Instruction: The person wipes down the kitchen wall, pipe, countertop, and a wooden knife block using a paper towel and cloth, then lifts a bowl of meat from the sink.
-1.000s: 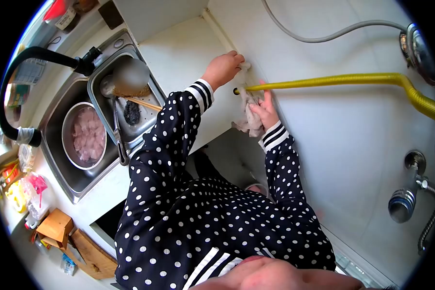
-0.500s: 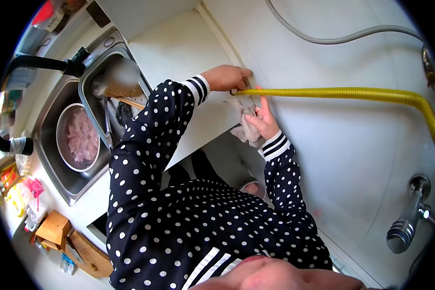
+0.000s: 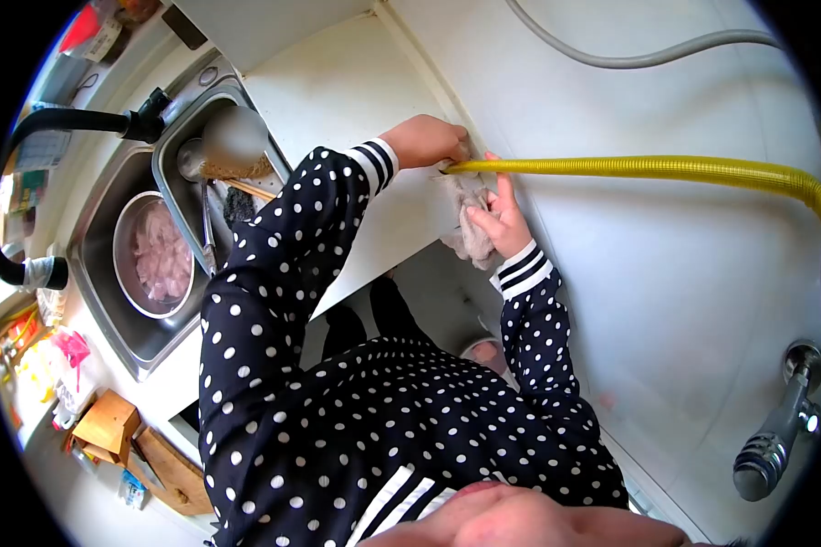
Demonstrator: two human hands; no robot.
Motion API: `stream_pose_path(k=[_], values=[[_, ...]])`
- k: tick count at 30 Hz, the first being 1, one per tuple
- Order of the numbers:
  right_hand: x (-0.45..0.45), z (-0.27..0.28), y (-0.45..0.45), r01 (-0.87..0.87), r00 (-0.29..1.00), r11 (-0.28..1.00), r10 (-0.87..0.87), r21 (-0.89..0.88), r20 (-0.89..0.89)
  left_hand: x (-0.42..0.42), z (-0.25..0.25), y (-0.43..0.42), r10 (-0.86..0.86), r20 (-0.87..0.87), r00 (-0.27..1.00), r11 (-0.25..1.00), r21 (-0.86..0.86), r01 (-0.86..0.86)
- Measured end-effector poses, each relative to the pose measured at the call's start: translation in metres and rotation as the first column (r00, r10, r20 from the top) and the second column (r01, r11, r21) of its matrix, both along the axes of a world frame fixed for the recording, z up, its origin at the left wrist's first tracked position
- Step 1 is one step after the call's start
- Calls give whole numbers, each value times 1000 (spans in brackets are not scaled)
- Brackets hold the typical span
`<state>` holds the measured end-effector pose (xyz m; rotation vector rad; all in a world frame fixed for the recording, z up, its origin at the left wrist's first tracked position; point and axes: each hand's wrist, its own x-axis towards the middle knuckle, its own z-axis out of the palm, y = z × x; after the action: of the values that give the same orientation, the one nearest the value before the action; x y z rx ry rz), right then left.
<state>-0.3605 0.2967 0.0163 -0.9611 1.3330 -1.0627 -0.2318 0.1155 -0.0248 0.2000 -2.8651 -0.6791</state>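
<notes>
My left hand [image 3: 424,141] is at the counter's wall-side edge, fingers curled down beside the end of a yellow ribbed hose [image 3: 629,167]. Its fingertips are hidden, so what they hold does not show. My right hand [image 3: 504,217] is closed around a crumpled, whitish cloth [image 3: 472,239]. The right index finger points up beside the hose near its end. Part of the cloth lies under the hose end, against the white counter [image 3: 388,214]. From there the hose stretches across in front of the wall to the right.
At left, a steel sink [image 3: 91,260] holds a bowl [image 3: 123,260] of pale pink pieces. A smaller basin [image 3: 178,196] with utensils sits by it, under a black faucet [image 3: 73,118]. A chrome valve [image 3: 766,456] and a grey hose [image 3: 639,62] are on the wall.
The view has shifted slightly. My left fingers have curled in more beside the hose end. My right hand keeps the cloth, and the hose sits at a slightly different angle.
</notes>
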Motion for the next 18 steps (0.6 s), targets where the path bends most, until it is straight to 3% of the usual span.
stream_pose_path(k=[2,5,9,13,14,15,16,18], values=[[-3,-5,-1,6,1000,1000,-7,-28,-26,2,-4,-7,48,-64,997,996,-66,-52],[-8,-9,1,-12,998,999,14,30,-66,18,-12,-13,376,-64,924,914,-140,-381],[-4,-2,0,-5,984,1000,6,7,-175,44,-12,7,811,-33,584,579,-88,-810],[-14,-15,1,-129,928,991,133,35,-348,27,2,92,835,-43,549,537,288,-793],[-17,-17,2,-137,898,979,186,149,-399,13,0,103,848,-46,528,507,358,-784],[-21,-24,8,-155,877,978,202,142,-437,0,-2,111,860,-54,507,479,429,-766],[-25,-32,14,-172,853,976,216,135,-475,-10,-17,106,863,-38,504,481,368,-796],[-27,-41,24,-166,898,974,215,157,-385,-28,-49,91,872,-8,489,476,245,-844]])
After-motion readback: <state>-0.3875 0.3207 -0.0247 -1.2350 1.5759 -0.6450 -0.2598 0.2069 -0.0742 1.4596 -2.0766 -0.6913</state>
